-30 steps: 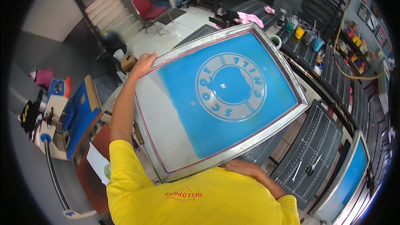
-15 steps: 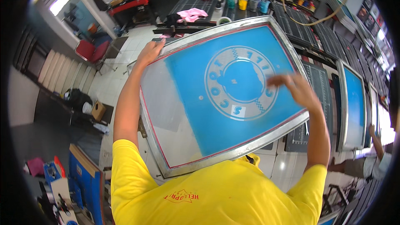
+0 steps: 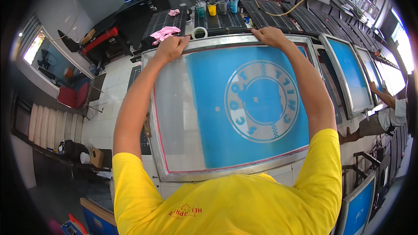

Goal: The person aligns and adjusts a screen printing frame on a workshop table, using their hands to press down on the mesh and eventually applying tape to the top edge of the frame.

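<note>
I see both arms stretched fwd: left hand (image 3: 170, 48) & right hand (image 3: 271, 36) closed on the screen frame (image 3: 226, 173) top edge (blue mesh).

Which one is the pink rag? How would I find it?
Start at the big blue printing screen held in both hands. Look just past the left hand at the screen's far corner: the pink rag lies crumpled on a dark slatted board, bigger than the other pink scrap behind it.
</note>
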A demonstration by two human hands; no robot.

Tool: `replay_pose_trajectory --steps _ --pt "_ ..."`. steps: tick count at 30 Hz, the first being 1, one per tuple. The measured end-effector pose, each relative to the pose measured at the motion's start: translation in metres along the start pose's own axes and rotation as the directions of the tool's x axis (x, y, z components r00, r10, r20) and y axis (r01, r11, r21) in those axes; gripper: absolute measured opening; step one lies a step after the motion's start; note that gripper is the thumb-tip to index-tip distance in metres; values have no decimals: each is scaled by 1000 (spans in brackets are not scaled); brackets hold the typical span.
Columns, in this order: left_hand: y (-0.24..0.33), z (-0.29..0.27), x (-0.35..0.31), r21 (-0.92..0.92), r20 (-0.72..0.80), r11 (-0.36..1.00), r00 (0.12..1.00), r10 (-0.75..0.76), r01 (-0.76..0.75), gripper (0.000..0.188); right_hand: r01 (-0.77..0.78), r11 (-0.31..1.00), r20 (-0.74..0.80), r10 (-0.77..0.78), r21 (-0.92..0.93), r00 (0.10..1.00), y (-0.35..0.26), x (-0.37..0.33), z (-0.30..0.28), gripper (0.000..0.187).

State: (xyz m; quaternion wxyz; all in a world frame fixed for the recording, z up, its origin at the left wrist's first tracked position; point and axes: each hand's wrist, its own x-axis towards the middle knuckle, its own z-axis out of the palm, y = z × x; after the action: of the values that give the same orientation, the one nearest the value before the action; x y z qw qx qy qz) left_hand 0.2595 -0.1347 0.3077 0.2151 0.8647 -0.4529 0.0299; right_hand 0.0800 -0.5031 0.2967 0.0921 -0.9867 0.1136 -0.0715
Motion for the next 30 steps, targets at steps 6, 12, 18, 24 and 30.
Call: replay_pose_trajectory --steps 6,12,18,24,30 --pt "74 -32 -91 -119 -51 930 938 343 -347 36 -213 974 43 216 -79 975 76 -51 11 68" --pt "142 -30 -254 -82 989 994 131 72 69 41 -421 906 -24 420 -54 907 144 -109 46 69" --pt "90 127 -332 -399 713 862 697 77 313 56 -525 847 -24 528 85 849 180 -137 49 73" --pt "101 216 -308 -836 532 106 842 -88 539 53 -533 841 -23 537 95 843 193 -133 25 73" --pt "92 175 -200 -933 238 -346 894 -380 101 46 -608 780 -92 623 148 777 189 -82 19 79"
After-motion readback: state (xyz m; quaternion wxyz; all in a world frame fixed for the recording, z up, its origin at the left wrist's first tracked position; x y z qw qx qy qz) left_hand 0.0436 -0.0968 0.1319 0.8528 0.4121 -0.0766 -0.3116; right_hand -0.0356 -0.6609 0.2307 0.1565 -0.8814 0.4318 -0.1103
